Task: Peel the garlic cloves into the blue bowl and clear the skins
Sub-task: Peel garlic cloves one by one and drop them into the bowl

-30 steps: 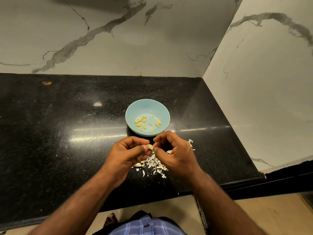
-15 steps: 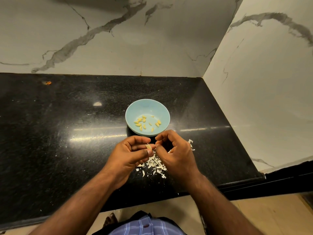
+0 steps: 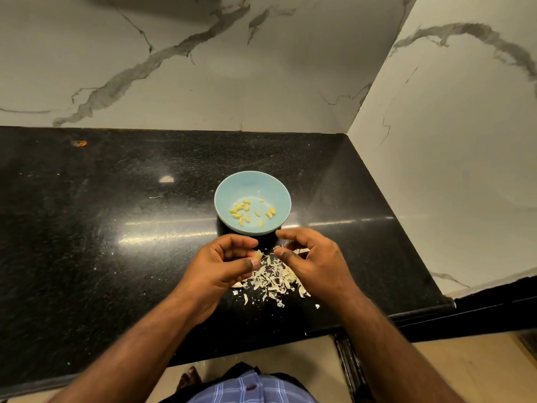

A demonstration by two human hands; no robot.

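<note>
A blue bowl (image 3: 252, 187) stands on the black counter (image 3: 116, 228) and holds several peeled yellow garlic cloves (image 3: 247, 212). Just in front of it, my left hand (image 3: 220, 266) pinches one garlic clove (image 3: 257, 254) between thumb and fingers. My right hand (image 3: 313, 260) hovers a short gap to the right of the clove, fingers loosely curled; I cannot tell whether a bit of skin is between its fingertips. A pile of white garlic skins (image 3: 273, 279) lies on the counter under and between both hands.
Marble walls close the counter at the back and the right. The counter's front edge (image 3: 290, 338) runs just below the skins. A small orange speck (image 3: 80, 143) lies far left, and a thin scrap (image 3: 155, 197) left of the bowl.
My hands have come apart: the right hand has pulled away to the right from the clove, which stays in my left hand. More of the skin pile now shows between them.
</note>
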